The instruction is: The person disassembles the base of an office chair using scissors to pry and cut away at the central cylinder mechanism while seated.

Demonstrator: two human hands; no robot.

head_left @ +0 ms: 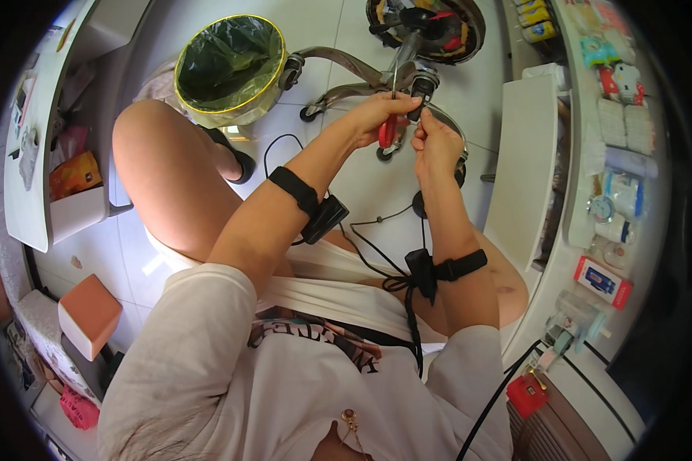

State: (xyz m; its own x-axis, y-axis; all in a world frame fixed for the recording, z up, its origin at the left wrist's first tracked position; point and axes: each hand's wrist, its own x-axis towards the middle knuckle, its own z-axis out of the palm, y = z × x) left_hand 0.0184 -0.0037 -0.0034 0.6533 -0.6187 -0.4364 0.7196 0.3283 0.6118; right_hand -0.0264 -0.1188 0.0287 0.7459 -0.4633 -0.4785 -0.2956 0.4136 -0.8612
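My left hand [375, 119] is closed around a red-handled tool [387, 132]. A thin metal shaft rises above the fingers; its exact kind is not clear. My right hand [440, 144] pinches a small dark piece [417, 114] right beside the left fingertips, and the fingers partly hide it. Just beyond both hands stands the metal leg base [354, 69] of a wheeled stool or chair. One of its casters [307, 114] rests on the floor to the left of my hands. Black straps with small boxes [325, 220] sit on both forearms, with cords hanging between them.
A lined trash bin [231, 73] with a yellow rim stands far left. A round basket-like thing [446, 31] sits at the back. Shelves with packages [623, 127] line the right; a white open cabinet [77, 215] is on the left. A pink-orange box [90, 316] lies lower left.
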